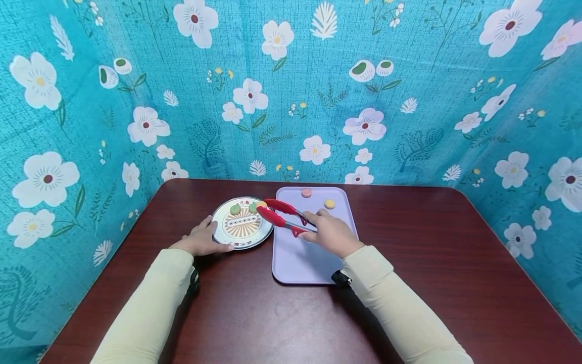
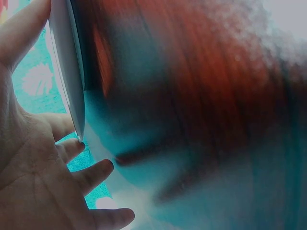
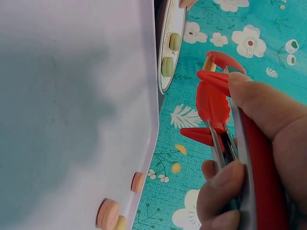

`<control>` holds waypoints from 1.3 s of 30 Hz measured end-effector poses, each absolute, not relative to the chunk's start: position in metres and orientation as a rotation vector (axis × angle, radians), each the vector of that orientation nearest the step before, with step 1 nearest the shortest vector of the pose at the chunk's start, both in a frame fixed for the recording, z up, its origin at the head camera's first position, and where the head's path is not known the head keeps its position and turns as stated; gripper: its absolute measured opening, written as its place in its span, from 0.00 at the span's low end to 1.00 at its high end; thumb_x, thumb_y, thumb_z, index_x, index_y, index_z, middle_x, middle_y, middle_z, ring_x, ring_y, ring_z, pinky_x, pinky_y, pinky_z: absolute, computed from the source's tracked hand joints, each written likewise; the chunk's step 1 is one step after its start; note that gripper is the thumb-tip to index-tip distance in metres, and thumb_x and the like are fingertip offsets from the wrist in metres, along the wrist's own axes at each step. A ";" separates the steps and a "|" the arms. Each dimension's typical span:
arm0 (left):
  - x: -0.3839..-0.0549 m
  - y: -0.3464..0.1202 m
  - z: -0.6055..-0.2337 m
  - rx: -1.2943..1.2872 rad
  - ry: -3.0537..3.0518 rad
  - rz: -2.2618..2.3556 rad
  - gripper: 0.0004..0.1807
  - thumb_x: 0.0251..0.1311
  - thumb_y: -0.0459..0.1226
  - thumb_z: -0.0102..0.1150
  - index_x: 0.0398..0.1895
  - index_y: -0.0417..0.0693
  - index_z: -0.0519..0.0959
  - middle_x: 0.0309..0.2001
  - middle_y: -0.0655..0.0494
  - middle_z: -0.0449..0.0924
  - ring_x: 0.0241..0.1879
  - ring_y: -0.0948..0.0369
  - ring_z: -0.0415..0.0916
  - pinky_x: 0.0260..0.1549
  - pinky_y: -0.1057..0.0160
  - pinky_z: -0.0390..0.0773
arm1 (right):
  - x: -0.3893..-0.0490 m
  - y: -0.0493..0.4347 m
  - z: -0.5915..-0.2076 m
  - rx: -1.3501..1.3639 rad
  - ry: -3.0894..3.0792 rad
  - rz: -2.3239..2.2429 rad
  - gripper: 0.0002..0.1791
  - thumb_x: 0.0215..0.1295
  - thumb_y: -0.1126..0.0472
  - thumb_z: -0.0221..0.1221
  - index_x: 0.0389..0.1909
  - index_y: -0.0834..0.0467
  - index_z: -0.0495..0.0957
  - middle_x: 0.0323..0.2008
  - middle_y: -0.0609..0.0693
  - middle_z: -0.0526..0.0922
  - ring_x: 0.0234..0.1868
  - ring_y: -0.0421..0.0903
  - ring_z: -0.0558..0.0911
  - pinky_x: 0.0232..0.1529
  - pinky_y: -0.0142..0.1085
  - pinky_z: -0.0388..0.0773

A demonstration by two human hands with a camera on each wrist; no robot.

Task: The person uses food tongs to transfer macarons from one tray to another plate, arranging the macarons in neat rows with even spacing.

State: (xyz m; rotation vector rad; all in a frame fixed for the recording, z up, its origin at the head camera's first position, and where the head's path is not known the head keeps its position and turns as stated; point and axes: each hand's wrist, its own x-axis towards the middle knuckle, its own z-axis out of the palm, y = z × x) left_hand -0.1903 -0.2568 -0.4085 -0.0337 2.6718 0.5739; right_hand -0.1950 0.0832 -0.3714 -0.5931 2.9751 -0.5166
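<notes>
My right hand (image 1: 335, 234) grips a pair of tongs (image 1: 272, 216) with red tips and metal arms. A yellow macaron (image 1: 261, 205) sits between the tips, over the right rim of a round patterned plate (image 1: 223, 230); the tips partly hide it. Two green macarons (image 1: 235, 209) lie on the far part of that plate. Along the plate's left edge rests my left hand (image 1: 200, 240), fingers spread, thumb toward the front rim. The left wrist view has the plate's edge beside the spread fingers (image 2: 93, 176).
To the plate's right lies a lilac tray (image 1: 291, 260). Near its far end are a pink macaron (image 1: 306, 193) and a yellow one (image 1: 329, 204); the right wrist view shows another pink macaron (image 3: 108, 214). A dark wooden table (image 1: 432, 242) meets a flowered teal cloth (image 1: 291, 101).
</notes>
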 end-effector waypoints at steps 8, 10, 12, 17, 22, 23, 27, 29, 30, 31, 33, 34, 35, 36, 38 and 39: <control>-0.192 -0.258 -0.411 -0.056 2.654 0.587 0.62 0.47 0.63 0.64 0.75 0.36 0.47 0.74 0.34 0.37 0.69 0.34 0.43 0.61 0.27 0.46 | -0.196 0.078 -0.372 -0.618 2.971 -0.500 0.36 0.57 0.45 0.67 0.66 0.51 0.71 0.42 0.54 0.78 0.28 0.46 0.75 0.28 0.36 0.72; -0.192 -0.259 -0.411 -0.057 2.655 0.585 0.62 0.48 0.63 0.64 0.75 0.37 0.46 0.74 0.34 0.37 0.69 0.35 0.43 0.61 0.27 0.46 | -0.196 0.077 -0.373 -0.636 2.976 -0.494 0.36 0.57 0.45 0.67 0.66 0.51 0.71 0.42 0.55 0.78 0.29 0.46 0.75 0.28 0.36 0.72; -0.193 -0.259 -0.412 -0.055 2.655 0.591 0.62 0.48 0.62 0.64 0.75 0.37 0.46 0.74 0.34 0.37 0.69 0.35 0.43 0.61 0.27 0.46 | -0.196 0.076 -0.374 -0.651 2.982 -0.490 0.35 0.57 0.44 0.67 0.66 0.51 0.72 0.42 0.55 0.79 0.29 0.46 0.75 0.28 0.36 0.72; -0.194 -0.259 -0.413 -0.052 2.659 0.596 0.62 0.47 0.62 0.65 0.75 0.37 0.46 0.74 0.34 0.37 0.69 0.35 0.43 0.61 0.27 0.47 | -0.196 0.073 -0.376 -0.645 2.978 -0.504 0.36 0.57 0.44 0.67 0.65 0.51 0.72 0.43 0.54 0.79 0.30 0.45 0.75 0.28 0.36 0.73; -0.194 -0.258 -0.411 -0.063 2.657 0.580 0.61 0.48 0.61 0.65 0.75 0.37 0.46 0.74 0.35 0.38 0.69 0.35 0.43 0.61 0.27 0.47 | -0.196 0.071 -0.376 -0.640 2.960 -0.525 0.36 0.57 0.44 0.67 0.66 0.50 0.72 0.43 0.54 0.79 0.31 0.45 0.75 0.29 0.36 0.74; -0.194 -0.258 -0.411 -0.064 2.656 0.579 0.61 0.48 0.61 0.65 0.75 0.37 0.46 0.74 0.35 0.37 0.69 0.35 0.43 0.61 0.27 0.47 | -0.197 0.070 -0.375 -0.643 2.960 -0.523 0.36 0.57 0.44 0.67 0.66 0.50 0.71 0.42 0.54 0.79 0.31 0.45 0.75 0.29 0.36 0.74; -0.195 -0.259 -0.411 -0.054 2.657 0.581 0.62 0.47 0.62 0.65 0.75 0.36 0.46 0.74 0.34 0.37 0.69 0.34 0.43 0.61 0.26 0.46 | -0.197 0.066 -0.374 -0.648 2.960 -0.515 0.36 0.57 0.44 0.67 0.66 0.50 0.71 0.42 0.54 0.79 0.32 0.45 0.75 0.30 0.36 0.73; -0.195 -0.259 -0.412 -0.053 2.658 0.585 0.62 0.47 0.62 0.65 0.75 0.36 0.46 0.74 0.34 0.37 0.69 0.34 0.43 0.61 0.26 0.46 | -0.197 0.064 -0.374 -0.654 2.959 -0.509 0.36 0.57 0.44 0.67 0.66 0.50 0.71 0.43 0.54 0.78 0.32 0.45 0.75 0.30 0.36 0.73; -0.195 -0.259 -0.413 -0.053 2.659 0.585 0.62 0.47 0.62 0.65 0.75 0.36 0.46 0.74 0.34 0.37 0.69 0.34 0.43 0.60 0.26 0.46 | -0.198 0.063 -0.374 -0.655 2.956 -0.509 0.36 0.58 0.44 0.67 0.66 0.50 0.71 0.42 0.54 0.78 0.32 0.45 0.75 0.30 0.36 0.73; -0.195 -0.259 -0.413 -0.057 2.660 0.587 0.62 0.47 0.62 0.65 0.75 0.36 0.46 0.74 0.34 0.38 0.69 0.34 0.43 0.61 0.26 0.46 | -0.198 0.062 -0.375 -0.660 2.953 -0.509 0.36 0.58 0.44 0.67 0.66 0.50 0.71 0.42 0.54 0.78 0.31 0.45 0.75 0.29 0.36 0.73; -0.195 -0.259 -0.414 -0.057 2.661 0.588 0.62 0.47 0.62 0.65 0.75 0.36 0.46 0.74 0.34 0.38 0.69 0.34 0.43 0.61 0.26 0.46 | -0.198 0.060 -0.376 -0.665 2.945 -0.507 0.36 0.58 0.45 0.67 0.66 0.50 0.71 0.42 0.54 0.78 0.30 0.45 0.75 0.28 0.36 0.73; -0.195 -0.259 -0.415 -0.057 2.662 0.589 0.62 0.47 0.62 0.65 0.75 0.36 0.47 0.74 0.34 0.38 0.69 0.34 0.43 0.61 0.26 0.46 | -0.198 0.059 -0.377 -0.667 2.942 -0.504 0.35 0.58 0.45 0.66 0.66 0.51 0.71 0.42 0.54 0.78 0.30 0.45 0.75 0.28 0.36 0.72; -0.195 -0.259 -0.415 -0.056 2.663 0.589 0.62 0.47 0.62 0.65 0.75 0.36 0.47 0.74 0.34 0.38 0.69 0.34 0.43 0.61 0.26 0.46 | -0.198 0.058 -0.378 -0.667 2.939 -0.501 0.36 0.58 0.45 0.66 0.66 0.51 0.71 0.42 0.55 0.78 0.29 0.46 0.75 0.27 0.36 0.72; -0.195 -0.259 -0.415 -0.056 2.662 0.591 0.62 0.46 0.62 0.65 0.75 0.36 0.47 0.74 0.34 0.38 0.69 0.34 0.43 0.61 0.26 0.46 | -0.198 0.057 -0.379 -0.665 2.937 -0.500 0.36 0.58 0.44 0.66 0.66 0.51 0.71 0.42 0.55 0.78 0.29 0.46 0.74 0.27 0.36 0.72; -0.195 -0.259 -0.415 -0.056 2.661 0.593 0.62 0.46 0.62 0.65 0.75 0.36 0.46 0.74 0.34 0.38 0.69 0.34 0.43 0.61 0.26 0.46 | -0.198 0.056 -0.381 -0.654 2.936 -0.502 0.36 0.58 0.44 0.66 0.66 0.51 0.71 0.43 0.55 0.78 0.29 0.46 0.74 0.27 0.37 0.72; -0.194 -0.259 -0.415 -0.057 2.659 0.594 0.62 0.47 0.62 0.65 0.75 0.36 0.46 0.74 0.34 0.37 0.69 0.34 0.43 0.61 0.26 0.46 | -0.198 0.055 -0.381 -0.651 2.935 -0.503 0.36 0.58 0.44 0.66 0.66 0.51 0.71 0.43 0.55 0.78 0.28 0.46 0.74 0.27 0.37 0.71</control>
